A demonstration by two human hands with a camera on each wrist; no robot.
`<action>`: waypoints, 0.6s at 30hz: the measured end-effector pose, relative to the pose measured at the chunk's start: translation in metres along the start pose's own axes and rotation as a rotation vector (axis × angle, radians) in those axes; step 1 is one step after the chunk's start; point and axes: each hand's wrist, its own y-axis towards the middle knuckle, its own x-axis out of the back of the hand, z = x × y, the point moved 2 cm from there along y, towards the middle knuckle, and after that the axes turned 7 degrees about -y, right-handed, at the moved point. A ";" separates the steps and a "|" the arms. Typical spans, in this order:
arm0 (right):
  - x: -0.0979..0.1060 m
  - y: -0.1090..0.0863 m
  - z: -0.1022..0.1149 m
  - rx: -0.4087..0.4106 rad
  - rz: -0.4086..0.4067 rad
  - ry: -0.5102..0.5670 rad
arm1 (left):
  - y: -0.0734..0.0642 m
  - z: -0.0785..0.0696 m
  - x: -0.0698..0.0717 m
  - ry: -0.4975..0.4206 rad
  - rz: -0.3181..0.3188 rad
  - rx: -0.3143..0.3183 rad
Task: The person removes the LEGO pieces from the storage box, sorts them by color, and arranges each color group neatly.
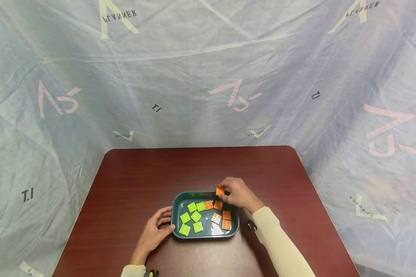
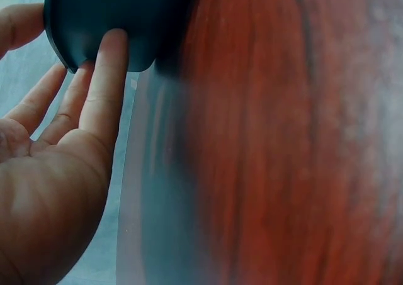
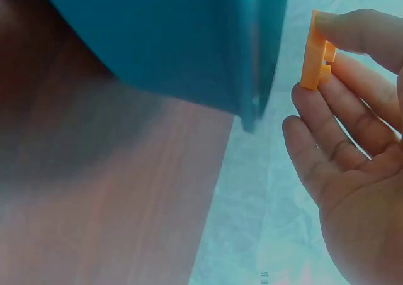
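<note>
A dark green tray sits on the table with several lime green toy bricks in its left half and several orange toy bricks toward its right. My left hand rests against the tray's left end, its straight fingers touching the outer wall and its thumb at the near corner. Over the tray's far right rim, my right hand pinches one orange toy brick between thumb and fingertips. That brick stands on edge in the right wrist view, studs turned toward the palm.
Brown-red wooden table surrounds the tray. Grey printed cloth hangs behind it and at both sides. One brick in the tray looks whitish from glare. A dark wrist strap piece shows beside the right sleeve.
</note>
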 end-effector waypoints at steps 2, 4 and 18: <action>0.004 0.007 -0.003 -0.009 0.003 -0.001 | 0.000 0.000 -0.001 0.002 -0.003 0.005; 0.006 0.013 -0.006 -0.024 0.009 -0.002 | -0.001 -0.001 -0.001 0.001 -0.004 0.009; -0.012 0.046 -0.035 -0.069 0.045 0.050 | -0.002 -0.001 -0.002 0.022 -0.002 -0.004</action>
